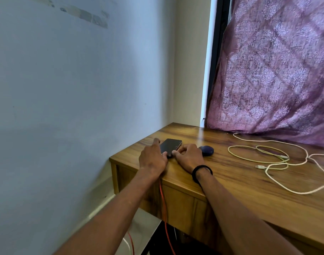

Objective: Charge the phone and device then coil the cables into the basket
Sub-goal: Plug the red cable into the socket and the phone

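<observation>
A dark phone (170,145) lies flat near the left end of the wooden desk (231,181). My left hand (152,160) grips its near left edge, index finger stretched along the side. My right hand (189,156) pinches at the phone's near end. A red cable (164,208) runs from under my left hand down over the desk edge; its plug is hidden by my fingers. A small dark blue oval device (207,150) sits just right of my right hand. No basket is in view.
Two pale cables lie loose on the desk at right: a yellowish one in loops (258,153) and a whitish one (286,188) trailing off the right edge. A purple patterned curtain (277,70) hangs behind. A blue-white wall (74,89) stands close on the left.
</observation>
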A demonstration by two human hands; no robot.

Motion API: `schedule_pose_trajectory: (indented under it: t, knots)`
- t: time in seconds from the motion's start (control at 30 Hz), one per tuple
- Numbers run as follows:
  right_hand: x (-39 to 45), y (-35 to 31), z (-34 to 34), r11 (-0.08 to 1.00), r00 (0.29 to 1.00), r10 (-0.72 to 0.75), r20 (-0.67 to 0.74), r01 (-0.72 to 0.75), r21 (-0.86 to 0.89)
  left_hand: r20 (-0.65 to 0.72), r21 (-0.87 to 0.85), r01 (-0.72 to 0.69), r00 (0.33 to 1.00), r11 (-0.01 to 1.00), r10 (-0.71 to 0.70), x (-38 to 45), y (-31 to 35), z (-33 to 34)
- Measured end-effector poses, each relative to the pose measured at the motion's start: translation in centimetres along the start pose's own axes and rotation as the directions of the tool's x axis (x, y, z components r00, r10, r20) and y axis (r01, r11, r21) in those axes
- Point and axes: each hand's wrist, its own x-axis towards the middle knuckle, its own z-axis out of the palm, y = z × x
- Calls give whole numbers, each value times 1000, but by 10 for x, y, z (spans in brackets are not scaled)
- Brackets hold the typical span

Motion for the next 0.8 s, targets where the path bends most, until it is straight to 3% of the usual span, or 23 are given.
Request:
schedule_pose_trajectory:
  t: [0.13, 0.27, 0.33, 0.43, 0.53, 0.6, 0.67, 0.73, 0.8]
  knots:
    - [-15, -4, -5, 997, 998, -64, 21, 64, -35, 66, 94, -134, 989, 986, 129, 2, -8, -5]
    - [-42, -8, -15, 994, 996, -87, -21, 86, -61, 59, 77, -267, 963, 961, 263, -16, -13, -21]
    - [-58, -13, -19, 992, 995, -96, -25, 94, -79, -16, 33, -277, 961, 960, 277, -29, -14, -34]
    - [-82, -18, -22, 984, 989, -140, -46, 134, -117, -235, -84, -284, 937, 955, 258, -63, -19, -44]
    - [-102, -18, -11, 981, 983, -148, -107, 132, -139, -359, -238, -212, 926, 948, 117, -122, -45, -36]
    - [-122, -19, 1, 985, 964, -169, -206, 159, -64, -330, -348, -111, 944, 931, -11, -168, -78, -13]
    - [-150, -21, 16, 961, 939, -215, -267, 252, 111, -230, -395, 107, 950, 912, -212, -212, -119, 20]
    - [-182, -17, 37, 924, 929, -305, -208, 342, 173, -121, -342, 316, 919, 885, -375, -250, -159, 55]
    - [-208, 0, 65, 929, 938, -347, 1, 343, 142, 50, -257, 420, 905, 871, -422, -280, -191, 83]
